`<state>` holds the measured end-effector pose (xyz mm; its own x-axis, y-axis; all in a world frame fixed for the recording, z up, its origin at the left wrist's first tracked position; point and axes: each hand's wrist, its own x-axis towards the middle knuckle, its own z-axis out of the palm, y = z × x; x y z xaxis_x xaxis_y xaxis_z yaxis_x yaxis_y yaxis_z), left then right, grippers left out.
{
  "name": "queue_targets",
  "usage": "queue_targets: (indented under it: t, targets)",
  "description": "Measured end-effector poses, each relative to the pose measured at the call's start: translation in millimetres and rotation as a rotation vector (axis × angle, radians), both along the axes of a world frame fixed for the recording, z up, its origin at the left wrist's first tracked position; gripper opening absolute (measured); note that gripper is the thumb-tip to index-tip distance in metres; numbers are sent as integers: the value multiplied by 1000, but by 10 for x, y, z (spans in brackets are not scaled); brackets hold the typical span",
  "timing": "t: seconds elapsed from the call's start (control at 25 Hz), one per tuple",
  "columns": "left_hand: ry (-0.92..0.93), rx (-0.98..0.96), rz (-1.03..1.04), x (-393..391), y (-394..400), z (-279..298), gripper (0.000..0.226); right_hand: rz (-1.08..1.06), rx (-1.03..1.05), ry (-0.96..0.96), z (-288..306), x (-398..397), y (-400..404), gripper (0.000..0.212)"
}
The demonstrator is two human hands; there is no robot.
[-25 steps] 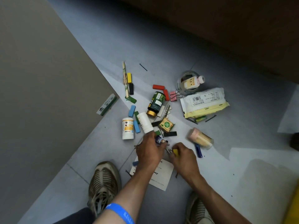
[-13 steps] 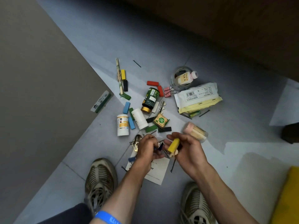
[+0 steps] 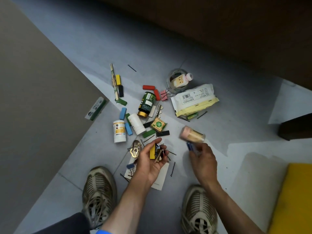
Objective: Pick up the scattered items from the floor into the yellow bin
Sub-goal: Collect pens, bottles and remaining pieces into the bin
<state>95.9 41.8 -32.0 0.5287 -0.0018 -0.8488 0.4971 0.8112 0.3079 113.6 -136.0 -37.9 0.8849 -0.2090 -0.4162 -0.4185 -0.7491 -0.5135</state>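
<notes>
My left hand is palm up, holding a yellow block and several small clips. My right hand is blurred, with its fingers around a blue block just below the pink-lidded jar. Scattered ahead on the floor lie a green bottle, two white bottles, coloured blocks, a wipes pack, a tape roll with a small bottle, and a gold hair clip. The yellow bin sits at the lower right.
A white card lies under my left hand, with hairpins around it. My two shoes stand at the bottom. A grey panel fills the left side, with a green-and-white box at its edge. Dark furniture stands at the right.
The yellow block passed from my right hand into my left palm. My right hand then moved right, towards the jar, and closed on the blue block. The view shifted, showing more of the bin.
</notes>
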Motion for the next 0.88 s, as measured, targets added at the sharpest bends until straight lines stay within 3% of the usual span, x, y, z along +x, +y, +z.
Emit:
queue_targets:
  t: [0.12, 0.2, 0.32, 0.4, 0.44, 0.56, 0.68, 0.88]
  targets:
    - [17, -25, 52, -63, 63, -39, 38, 105, -119, 31, -200, 79, 3, 29]
    - [26, -6, 60, -100, 87, -50, 40, 53, -57, 38, -173, 147, 80, 19]
    - [33, 43, 42, -119, 76, -63, 49, 45, 446, 72, 13, 89, 267, 9]
    - [46, 58, 44, -126, 48, -75, 46, 193, 596, 73, 92, -38, 348, 5]
    - [48, 62, 53, -137, 55, -87, 43, 236, 547, 48, 90, -90, 353, 5]
    - [40, 30, 113, -211, 146, -86, 30, 296, 124, 1, -1, -155, 292, 23]
    - [28, 36, 144, -318, 269, -92, 28, 576, -211, -61, -138, -177, 437, 38]
    - [62, 82, 173, -395, 375, -48, 49, 735, -394, -140, -204, -107, 626, 10]
